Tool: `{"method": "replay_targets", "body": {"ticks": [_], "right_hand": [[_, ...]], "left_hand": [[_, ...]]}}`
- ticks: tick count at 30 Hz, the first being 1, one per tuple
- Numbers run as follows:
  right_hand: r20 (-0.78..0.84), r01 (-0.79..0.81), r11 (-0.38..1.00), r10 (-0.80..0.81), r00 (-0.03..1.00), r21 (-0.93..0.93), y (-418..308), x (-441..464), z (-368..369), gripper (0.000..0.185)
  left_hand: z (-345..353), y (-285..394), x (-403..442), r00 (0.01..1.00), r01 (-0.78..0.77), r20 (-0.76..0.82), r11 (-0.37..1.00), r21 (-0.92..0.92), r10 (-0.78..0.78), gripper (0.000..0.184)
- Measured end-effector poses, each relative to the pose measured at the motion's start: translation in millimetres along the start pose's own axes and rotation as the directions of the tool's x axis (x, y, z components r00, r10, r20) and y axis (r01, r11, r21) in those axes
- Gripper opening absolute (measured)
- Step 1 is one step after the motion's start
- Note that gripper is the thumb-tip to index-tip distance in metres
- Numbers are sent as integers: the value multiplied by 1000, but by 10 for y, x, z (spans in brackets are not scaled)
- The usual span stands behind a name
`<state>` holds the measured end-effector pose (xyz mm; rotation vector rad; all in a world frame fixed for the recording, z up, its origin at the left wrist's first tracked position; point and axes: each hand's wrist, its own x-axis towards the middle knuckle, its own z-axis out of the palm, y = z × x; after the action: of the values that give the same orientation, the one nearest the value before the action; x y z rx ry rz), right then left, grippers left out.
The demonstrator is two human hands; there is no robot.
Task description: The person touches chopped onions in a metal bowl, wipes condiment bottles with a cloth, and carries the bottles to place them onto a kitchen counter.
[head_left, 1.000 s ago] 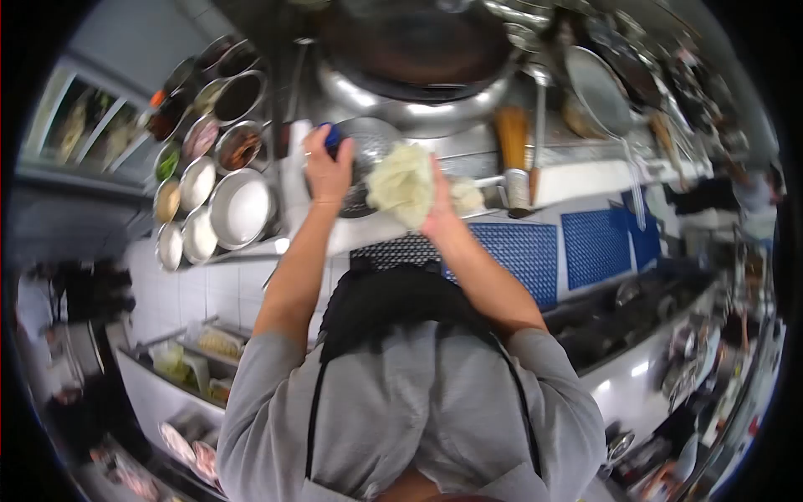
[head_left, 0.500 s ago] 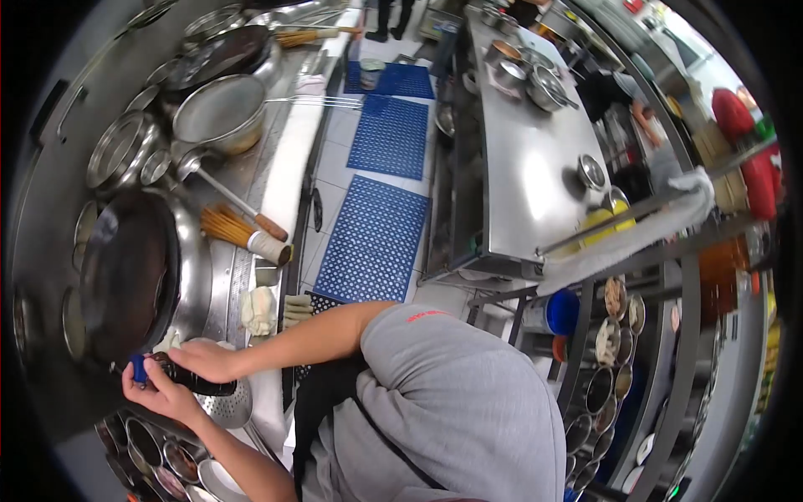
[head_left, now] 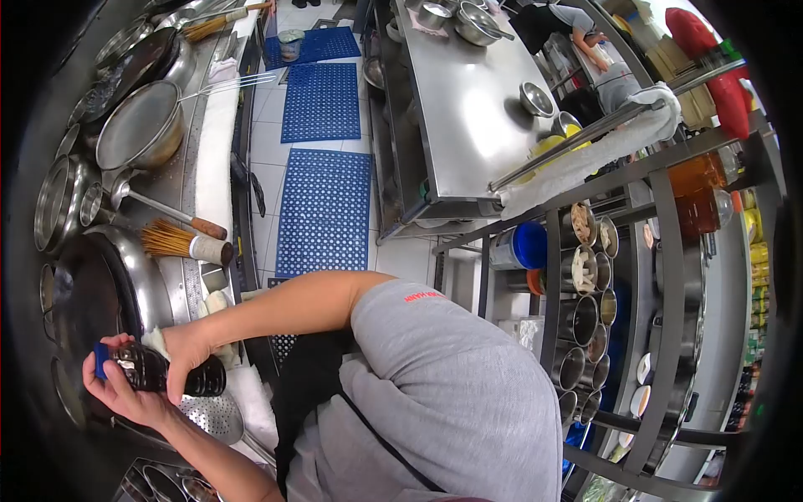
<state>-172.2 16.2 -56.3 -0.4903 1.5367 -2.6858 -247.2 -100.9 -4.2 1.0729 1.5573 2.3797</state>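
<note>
A dark plastic bottle [head_left: 205, 378] with a blue cap [head_left: 101, 360] is held sideways in view, over the near edge of a large dark wok [head_left: 79, 293]. My left hand [head_left: 138, 406] is closed around its cap end, fingers curled by the cap. My right hand [head_left: 186, 347] wraps around the middle of the bottle, thumb downward in view. Whether the cap is loose cannot be seen. Just below the bottle lies a perforated metal strainer [head_left: 215, 418]. A crumpled pale cloth [head_left: 219, 303] is beside my right wrist.
A bamboo brush [head_left: 170, 241] and a wooden-handled ladle [head_left: 167, 207] rest on the stove edge beyond the wok, near a pot [head_left: 142, 134]. Behind me stand a steel table [head_left: 468, 109] and a rack of metal containers [head_left: 579, 318]. Blue mats [head_left: 324, 209] cover the aisle floor.
The view has shifted, so the surroundings sit further left and higher. More of the bottle shows now, with my right hand around its middle. My left hand stays at the cap end.
</note>
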Motion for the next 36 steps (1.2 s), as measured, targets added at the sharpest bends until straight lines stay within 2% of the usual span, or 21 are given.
{"method": "replay_targets", "body": {"ticks": [3,4,5,6,7,9,10,11,12,13,15,16,19,21,23,24,27,30,32,33,36], "right_hand": [[-329,-98,806,-125,936,-584,157,2,-33,63],[-464,-444,683,172,869,-579,-99,-91,65,65],[-504,-263,682,-179,845,-682,151,-47,114,56],[-461,-206,587,-325,825,-783,416,4,48,64],[-522,-374,529,-158,838,-761,223,-75,89,59],[-598,-556,564,131,790,-611,132,-102,54,67],[-372,4,892,-193,908,-452,287,-41,-63,70],[-249,-5,935,-89,964,-353,212,16,-126,63],[-146,-214,967,194,970,-141,8,7,-147,60],[-1,-439,898,439,899,25,-138,25,-154,58],[42,-409,903,407,912,132,-113,77,-136,50],[-56,-480,875,483,874,58,-5,109,-160,43],[-269,-295,879,202,942,-373,40,244,40,44],[-369,-313,661,59,927,-682,104,288,110,50],[-393,-330,426,-66,917,-842,142,324,176,51],[-372,-306,408,-92,924,-860,181,307,209,54],[-279,-244,624,42,959,-743,237,254,230,46],[91,-242,946,267,959,-216,85,312,189,54],[84,-264,930,294,952,-257,102,287,199,56],[80,-272,920,305,949,-282,109,284,206,57],[-85,-82,819,40,996,-569,190,283,323,48]], "left_hand": [[-59,-243,33,986,-14,-162,985,172,43,27],[-60,-308,51,966,-9,-235,917,398,111,27],[38,-304,85,930,118,-362,893,435,54,27],[149,-263,97,920,186,-393,887,422,-6,27],[235,-258,76,900,179,-434,879,443,36,28],[23,-366,3,936,75,-306,751,656,174,28],[15,-395,-14,943,-5,-294,886,464,159,27],[-7,-320,-43,973,-18,-215,960,278,80,26],[-27,-249,-50,989,25,-150,999,32,-20,26],[-54,-191,-40,995,76,-49,971,-227,-89,25],[-89,-128,-9,992,113,-9,936,-333,-123,25],[-123,-136,-6,992,97,-48,950,-296,-117,23],[-242,-163,2,958,25,-287,997,78,-2,25],[-252,-130,-72,912,77,-396,907,414,103,23],[-87,-89,-161,841,134,-501,818,559,204,26],[-89,-90,-171,800,121,-534,798,590,273,29],[-233,-92,-176,824,-17,-513,916,401,240,28],[-332,42,-259,927,-90,-350,986,139,134,24],[-331,112,-330,947,-113,-305,993,-24,101,28],[-305,121,-354,937,-143,-322,990,4,137,27],[-243,147,-393,874,-116,-425,951,287,235,30]]}}
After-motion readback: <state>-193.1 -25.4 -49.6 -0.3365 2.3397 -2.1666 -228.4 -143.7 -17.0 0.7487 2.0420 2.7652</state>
